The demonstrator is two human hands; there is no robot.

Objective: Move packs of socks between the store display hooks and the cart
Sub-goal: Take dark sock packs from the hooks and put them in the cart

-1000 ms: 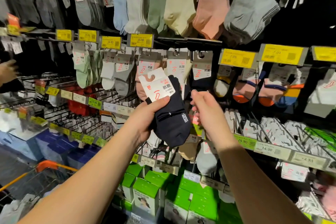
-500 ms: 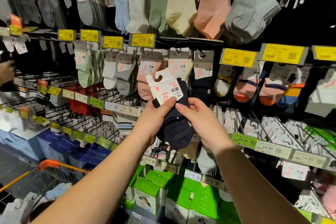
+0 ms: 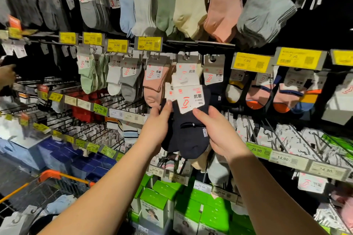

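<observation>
- Head view: a navy sock pack [image 3: 188, 135] is held up in front of the display between both hands, just below the row of hanging packs.
- The pack's left edge is gripped by the left hand [image 3: 157, 129], thumb over the front and fingers behind; its right side is held by the right hand [image 3: 219, 135], with the thumb pressed just under the white header card [image 3: 189, 99]. Both hands are closed on the pack, not loosely.
- The header card is seen tilted, and its hanging hole cannot be made out; it overlaps the white card of a pack already hanging behind it.
- The likely step is judged to be hanging the pack on a display hook [image 3: 186, 56] above, or on the neighbouring one; which hook is meant cannot be told.
- A miss is possible: if the card is kept tilted, the hook tip could slide past the hole and bend or tear the card.
- The peach sock pack [image 3: 154, 84] and the hanging navy pack [image 3: 214, 74] sit just beside the path, so they could be nudged off their hooks.
- If one hand is released early, the soft socks could sag and the pack could drop towards the green boxes [image 3: 154, 206] rather than the cart [image 3: 57, 177] at lower left.
</observation>
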